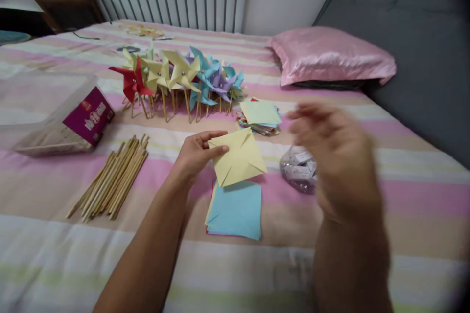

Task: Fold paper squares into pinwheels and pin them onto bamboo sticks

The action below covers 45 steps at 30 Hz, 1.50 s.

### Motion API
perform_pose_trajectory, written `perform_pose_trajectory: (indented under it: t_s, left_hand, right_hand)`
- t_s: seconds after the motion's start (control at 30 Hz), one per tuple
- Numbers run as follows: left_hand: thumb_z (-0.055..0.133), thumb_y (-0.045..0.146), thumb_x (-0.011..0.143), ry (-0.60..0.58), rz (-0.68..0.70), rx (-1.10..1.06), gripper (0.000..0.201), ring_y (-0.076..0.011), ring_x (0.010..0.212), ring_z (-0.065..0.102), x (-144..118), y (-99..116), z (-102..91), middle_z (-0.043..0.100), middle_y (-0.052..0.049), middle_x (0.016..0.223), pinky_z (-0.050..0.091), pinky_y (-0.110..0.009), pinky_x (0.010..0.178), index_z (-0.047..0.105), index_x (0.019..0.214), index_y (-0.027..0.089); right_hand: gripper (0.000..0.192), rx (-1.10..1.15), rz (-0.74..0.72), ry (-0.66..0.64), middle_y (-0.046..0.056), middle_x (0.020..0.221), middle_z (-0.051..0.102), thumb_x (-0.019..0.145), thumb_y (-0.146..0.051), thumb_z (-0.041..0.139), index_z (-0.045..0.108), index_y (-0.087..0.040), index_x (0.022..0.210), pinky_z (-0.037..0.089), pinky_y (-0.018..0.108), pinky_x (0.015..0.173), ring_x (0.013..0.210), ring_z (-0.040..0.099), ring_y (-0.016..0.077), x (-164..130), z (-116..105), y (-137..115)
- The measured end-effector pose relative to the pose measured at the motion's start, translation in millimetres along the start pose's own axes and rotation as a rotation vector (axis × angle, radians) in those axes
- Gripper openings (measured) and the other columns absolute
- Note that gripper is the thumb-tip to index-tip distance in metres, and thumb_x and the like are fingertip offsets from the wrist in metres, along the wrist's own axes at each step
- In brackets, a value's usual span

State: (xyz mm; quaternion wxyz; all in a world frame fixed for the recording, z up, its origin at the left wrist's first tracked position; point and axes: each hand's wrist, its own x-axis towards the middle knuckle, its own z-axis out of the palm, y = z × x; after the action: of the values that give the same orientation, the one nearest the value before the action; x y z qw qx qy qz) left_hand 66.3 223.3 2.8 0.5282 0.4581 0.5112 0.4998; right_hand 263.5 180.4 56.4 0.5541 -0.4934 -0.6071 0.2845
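Pinched by its left edge, a yellow paper square (239, 159) with diagonal cuts at its corners is in my left hand (200, 154). Below it lies a stack of coloured paper squares (237, 210), a blue one on top. My right hand (332, 151) is raised on the right, smeared by motion, so its fingers and anything in them cannot be made out. Just left of that hand, a clear bag of small pieces (299, 168) rests on the bedspread. A second paper stack (259, 115) sits behind the yellow square.
Several paper pinwheels (179, 76) on sticks are grouped at the back. A bundle of wooden sticks (112, 178) lies at left, near a clear plastic container (55, 117) with a purple label. A pink pillow (330, 56) is at back right, on the striped bedspread (422, 205).
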Motion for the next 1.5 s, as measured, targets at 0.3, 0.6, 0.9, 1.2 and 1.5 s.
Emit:
perform_pose_trajectory:
  t_s: [0.3,0.6,0.9,1.2,1.5]
  left_hand:
    - [0.082,0.024,0.052,-0.006,0.038,-0.13,0.053,-0.0106,0.052,0.058,-2,6,-3.6,0.065,0.001,0.059,0.045,-0.021,0.052,0.067,0.102,0.015]
    - [0.077,0.029,0.062,-0.157,-0.083,-0.284,0.023,-0.0127,0.059,0.061,-11,9,6.4,0.069,-0.006,0.069,0.047,-0.021,0.057,0.069,0.074,0.011]
    - [0.078,0.031,0.06,-0.065,-0.148,-0.206,0.041,-0.0206,0.069,0.066,-7,-1,4.7,0.071,-0.014,0.087,0.051,-0.029,0.062,0.069,0.093,0.009]
    - [0.076,0.032,0.062,-0.093,-0.139,-0.195,0.037,-0.0199,0.068,0.065,-6,-3,0.8,0.071,-0.014,0.088,0.05,-0.027,0.058,0.07,0.09,0.009]
    - [0.073,0.036,0.067,-0.147,-0.219,-0.232,0.036,-0.021,0.067,0.066,-7,0,2.9,0.072,-0.014,0.081,0.05,-0.027,0.058,0.069,0.09,0.008]
  right_hand:
    - [0.044,0.426,0.508,-0.44,0.01,0.091,0.072,0.065,-0.031,0.071,0.061,-0.015,0.105,0.053,0.034,0.07,0.077,0.068,0.022,22,40,53]
    - [0.037,0.527,0.498,-0.246,0.007,0.081,0.073,0.061,-0.032,0.074,0.063,-0.014,0.091,0.053,0.031,0.064,0.068,0.068,0.0204,19,52,51]
    - [0.036,0.525,0.49,-0.345,0.005,0.077,0.073,0.064,-0.035,0.073,0.063,-0.015,0.092,0.052,0.03,0.066,0.065,0.067,0.0177,17,52,48]
    - [0.029,0.302,0.433,-0.247,0.005,0.087,0.071,0.07,-0.037,0.067,0.064,-0.017,0.091,0.043,0.025,0.066,0.07,0.065,0.0136,26,34,49]
    - [0.032,0.252,0.436,-0.251,-0.001,0.066,0.065,0.061,-0.032,0.073,0.063,-0.015,0.087,0.04,0.023,0.057,0.058,0.056,0.0105,24,35,48]
